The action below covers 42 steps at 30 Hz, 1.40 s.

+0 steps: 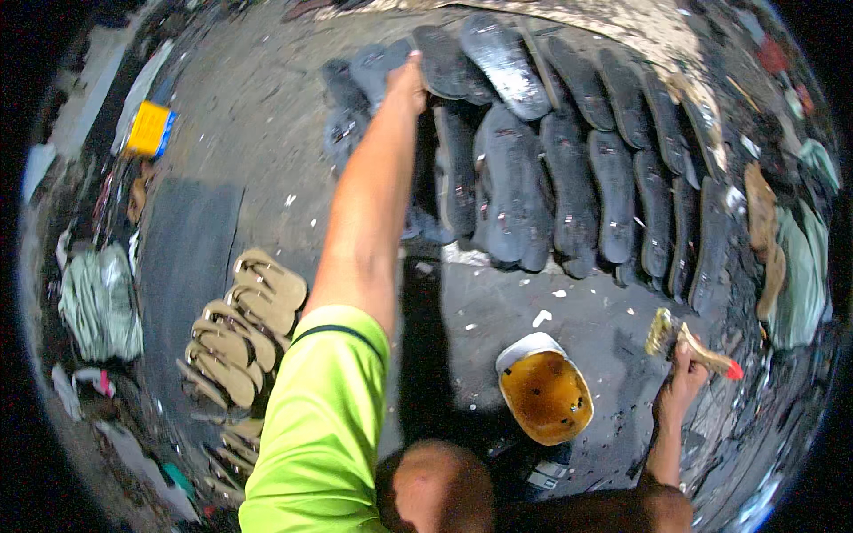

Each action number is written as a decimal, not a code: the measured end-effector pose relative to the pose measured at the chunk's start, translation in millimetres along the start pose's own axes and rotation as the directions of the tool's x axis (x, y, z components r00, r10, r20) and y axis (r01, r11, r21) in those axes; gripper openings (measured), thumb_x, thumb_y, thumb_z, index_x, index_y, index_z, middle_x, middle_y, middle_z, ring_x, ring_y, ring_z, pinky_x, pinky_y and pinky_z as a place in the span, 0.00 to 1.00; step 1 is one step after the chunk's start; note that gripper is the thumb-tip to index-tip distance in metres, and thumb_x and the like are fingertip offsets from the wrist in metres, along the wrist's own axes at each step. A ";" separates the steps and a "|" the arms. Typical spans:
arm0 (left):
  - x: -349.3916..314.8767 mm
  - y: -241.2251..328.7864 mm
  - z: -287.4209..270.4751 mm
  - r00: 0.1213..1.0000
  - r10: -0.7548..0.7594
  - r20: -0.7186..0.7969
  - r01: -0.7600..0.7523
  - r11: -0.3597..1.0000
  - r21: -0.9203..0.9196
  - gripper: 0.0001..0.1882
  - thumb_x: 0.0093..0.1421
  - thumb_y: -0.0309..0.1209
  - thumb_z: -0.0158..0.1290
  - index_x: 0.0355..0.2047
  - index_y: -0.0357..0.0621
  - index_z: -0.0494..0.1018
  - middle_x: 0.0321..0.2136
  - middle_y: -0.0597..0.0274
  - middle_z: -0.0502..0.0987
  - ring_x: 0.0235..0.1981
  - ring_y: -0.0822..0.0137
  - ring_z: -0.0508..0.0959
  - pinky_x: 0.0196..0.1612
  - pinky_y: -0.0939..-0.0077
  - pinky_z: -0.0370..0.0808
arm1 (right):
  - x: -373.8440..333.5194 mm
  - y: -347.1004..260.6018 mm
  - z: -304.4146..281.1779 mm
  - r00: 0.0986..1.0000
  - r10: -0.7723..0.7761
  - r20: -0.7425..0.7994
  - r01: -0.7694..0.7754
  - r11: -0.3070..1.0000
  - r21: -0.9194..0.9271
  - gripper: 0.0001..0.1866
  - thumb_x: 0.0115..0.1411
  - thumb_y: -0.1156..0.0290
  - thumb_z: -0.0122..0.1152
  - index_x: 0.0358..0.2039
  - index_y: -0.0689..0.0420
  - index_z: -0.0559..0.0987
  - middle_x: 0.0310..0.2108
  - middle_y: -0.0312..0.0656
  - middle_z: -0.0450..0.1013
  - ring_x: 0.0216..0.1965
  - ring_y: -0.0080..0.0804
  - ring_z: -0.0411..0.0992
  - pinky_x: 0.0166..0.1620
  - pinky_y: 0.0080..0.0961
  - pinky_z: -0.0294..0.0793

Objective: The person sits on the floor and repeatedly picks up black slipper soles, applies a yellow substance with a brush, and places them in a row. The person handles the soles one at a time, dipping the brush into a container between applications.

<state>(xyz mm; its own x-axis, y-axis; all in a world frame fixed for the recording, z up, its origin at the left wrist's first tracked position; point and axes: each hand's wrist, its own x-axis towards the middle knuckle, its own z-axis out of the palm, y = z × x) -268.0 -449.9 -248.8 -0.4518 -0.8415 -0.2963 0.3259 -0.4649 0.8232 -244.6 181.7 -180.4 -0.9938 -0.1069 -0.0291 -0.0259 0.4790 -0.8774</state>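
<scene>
My left arm stretches far forward, and my left hand [407, 84] is closed at the edge of a dark sandal sole [378, 62] in the far row; the fingertips are partly hidden. Beside it lie more black soles [444, 62], one with a wet-looking shiny face [506, 67]. Low on the right, my right hand [682, 377] grips a paintbrush [706, 355] with a wooden, red-tipped handle. Its yellowish, glue-coated bristles point up and left. Between my knee and that hand stands a pale container [524, 345] with amber, glue-like liquid [546, 395] inside.
Several black soles [573, 178] stand in overlapping rows across the ground ahead. Tan flip-flops [235, 338] are stacked at left near a dark rubber sheet [191, 231]. A yellow and blue box [149, 130] lies farther left. Greenish plastic bags [102, 302] and scraps edge both sides.
</scene>
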 end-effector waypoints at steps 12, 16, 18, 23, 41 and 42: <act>-231.4 45.6 -311.1 0.461 0.836 -0.297 0.390 0.110 0.914 0.41 0.54 0.49 0.60 0.61 0.41 0.60 0.63 0.38 0.57 0.66 0.40 0.51 0.65 0.41 0.42 | -37.3 -19.8 29.3 0.885 -0.192 0.424 0.077 0.959 0.274 0.16 0.64 0.64 0.57 0.44 0.64 0.76 0.45 0.38 0.68 0.47 0.25 0.65 0.54 0.26 0.63; -259.8 32.8 -352.1 0.631 0.692 -0.351 0.560 -0.093 0.823 0.43 0.57 0.54 0.53 0.59 0.27 0.59 0.65 0.31 0.47 0.68 0.36 0.43 0.67 0.41 0.39 | -44.7 -29.6 21.1 0.823 -0.199 0.532 0.170 0.980 0.104 0.14 0.64 0.65 0.56 0.44 0.63 0.75 0.44 0.36 0.69 0.47 0.25 0.66 0.52 0.25 0.66; -278.9 92.8 -474.2 0.542 0.835 -0.093 0.539 -0.261 0.801 0.27 0.60 0.46 0.52 0.43 0.28 0.75 0.54 0.30 0.68 0.56 0.41 0.67 0.61 0.55 0.61 | -72.8 -60.4 49.2 0.717 -0.187 0.671 0.089 0.980 0.179 0.15 0.63 0.66 0.57 0.46 0.61 0.74 0.43 0.36 0.69 0.45 0.25 0.68 0.49 0.25 0.69; -312.0 66.6 -355.9 0.555 0.832 -0.011 -0.215 0.156 0.964 0.16 0.57 0.29 0.56 0.42 0.31 0.71 0.36 0.49 0.76 0.41 0.57 0.75 0.47 0.65 0.70 | -94.5 -29.0 51.6 0.679 -0.423 0.600 0.604 0.787 -0.129 0.11 0.51 0.60 0.72 0.30 0.53 0.84 0.56 0.51 0.64 0.57 0.50 0.62 0.59 0.42 0.60; -591.7 -75.6 -228.5 0.840 0.049 0.541 -0.535 -0.100 0.839 0.21 0.57 0.36 0.60 0.50 0.44 0.74 0.54 0.55 0.73 0.63 0.47 0.61 0.65 0.51 0.54 | -125.6 -6.7 -65.3 0.729 -0.265 0.631 0.550 0.775 -0.310 0.15 0.54 0.61 0.67 0.35 0.58 0.77 0.29 0.49 0.75 0.33 0.50 0.74 0.36 0.40 0.73; -583.9 -71.9 -225.4 0.829 -0.007 0.559 -0.559 -0.027 0.829 0.24 0.57 0.36 0.60 0.54 0.43 0.72 0.60 0.53 0.68 0.64 0.45 0.58 0.67 0.52 0.52 | -128.7 3.7 -65.4 0.729 -0.248 0.638 0.551 0.765 -0.333 0.15 0.54 0.61 0.67 0.35 0.58 0.77 0.30 0.50 0.75 0.33 0.51 0.74 0.37 0.41 0.72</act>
<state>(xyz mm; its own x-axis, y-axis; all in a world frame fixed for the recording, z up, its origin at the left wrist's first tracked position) 159.6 12.8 -244.1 -0.8410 -0.5407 0.0186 -0.4450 0.7109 0.5446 -123.9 254.2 -148.6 -0.6494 -0.7526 -0.1092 -0.6036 0.5974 -0.5280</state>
